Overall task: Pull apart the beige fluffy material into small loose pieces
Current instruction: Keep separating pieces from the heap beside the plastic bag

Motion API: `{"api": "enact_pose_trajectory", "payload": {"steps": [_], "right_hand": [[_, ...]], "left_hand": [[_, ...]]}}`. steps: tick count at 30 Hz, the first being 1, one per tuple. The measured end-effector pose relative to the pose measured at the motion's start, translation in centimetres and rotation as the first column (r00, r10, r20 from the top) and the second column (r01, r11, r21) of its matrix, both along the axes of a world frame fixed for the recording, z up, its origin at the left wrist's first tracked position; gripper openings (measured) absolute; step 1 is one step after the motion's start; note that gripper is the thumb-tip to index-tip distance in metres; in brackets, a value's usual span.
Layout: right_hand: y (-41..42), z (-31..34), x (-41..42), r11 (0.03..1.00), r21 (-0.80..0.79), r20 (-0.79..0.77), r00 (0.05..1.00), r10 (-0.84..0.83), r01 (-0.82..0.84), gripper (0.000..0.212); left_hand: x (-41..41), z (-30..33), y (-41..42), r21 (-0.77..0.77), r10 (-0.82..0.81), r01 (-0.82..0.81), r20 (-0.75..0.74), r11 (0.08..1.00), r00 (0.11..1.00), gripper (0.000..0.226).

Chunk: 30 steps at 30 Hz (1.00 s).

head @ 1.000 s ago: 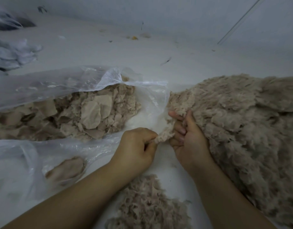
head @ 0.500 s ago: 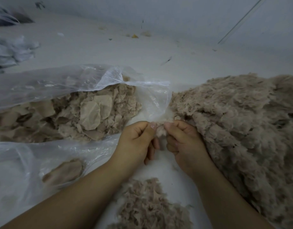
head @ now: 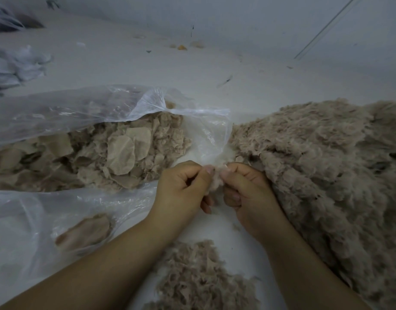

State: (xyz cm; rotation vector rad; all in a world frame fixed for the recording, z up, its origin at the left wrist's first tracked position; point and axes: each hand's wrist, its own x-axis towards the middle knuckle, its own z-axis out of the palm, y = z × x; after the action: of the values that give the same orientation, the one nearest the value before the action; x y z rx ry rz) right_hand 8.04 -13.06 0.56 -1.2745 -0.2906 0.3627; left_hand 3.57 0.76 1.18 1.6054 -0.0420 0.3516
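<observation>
**On a pale floor, two hands pinch one tuft of beige fluff**

On the pale grey surface (head: 130, 63), which runs back to a plain wall (head: 248, 21) crossed by a thin slanting line at the far right, small scraps and crumbs lie scattered near the wall's foot.

At the far left a heap of crumpled white stuff (head: 16, 66) lies by the edge. Below it a clear plastic bag (head: 76, 110) lies on its side, mouth toward the middle, packed with flat beige pads and matted lumps (head: 121, 151). A second fold of plastic (head: 27, 222) in front covers one more beige piece (head: 85, 231), and it overlaps the left forearm's side of the surface.

In the middle, the left hand (head: 181, 186) and the right hand (head: 248, 189) meet thumb to thumb, each with fingers curled, pinching the same small tuft (head: 212, 177) between them. Beneath the wrists lies a low pile of loose shreds (head: 199, 280). To the right, touching the right hand's knuckles, rises the big mound of beige fluffy material (head: 326, 175).

A second ago the right hand lay fingers-out against the mound's edge, drawing a strand from it; now it has turned and closed up beside the left.
</observation>
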Motion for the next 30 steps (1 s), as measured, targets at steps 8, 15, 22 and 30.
{"api": "enact_pose_trajectory", "payload": {"steps": [8,15,22,30], "right_hand": [[0.06,-0.25,0.07,1.000,-0.014,-0.017,1.000,-0.019,0.019,0.018],[0.06,-0.27,0.10,0.999,-0.027,-0.010,1.000,-0.023,0.023,0.014],[-0.04,-0.49,-0.05,0.997,-0.069,0.046,0.998,0.038,-0.035,0.014],[0.27,-0.44,-0.25,0.988,-0.152,0.044,0.999,0.007,0.000,0.028]], "left_hand": [[0.05,0.19,0.19,0.055,-0.021,0.023,-0.042,0.998,0.999,0.012],[0.27,0.17,0.26,0.106,0.050,-0.049,-0.015,0.993,0.999,0.014],[0.16,0.36,0.16,0.106,0.060,-0.059,-0.003,0.993,0.998,0.016],[0.24,0.54,0.20,0.143,0.108,-0.108,0.007,0.984,0.994,0.018]]}}
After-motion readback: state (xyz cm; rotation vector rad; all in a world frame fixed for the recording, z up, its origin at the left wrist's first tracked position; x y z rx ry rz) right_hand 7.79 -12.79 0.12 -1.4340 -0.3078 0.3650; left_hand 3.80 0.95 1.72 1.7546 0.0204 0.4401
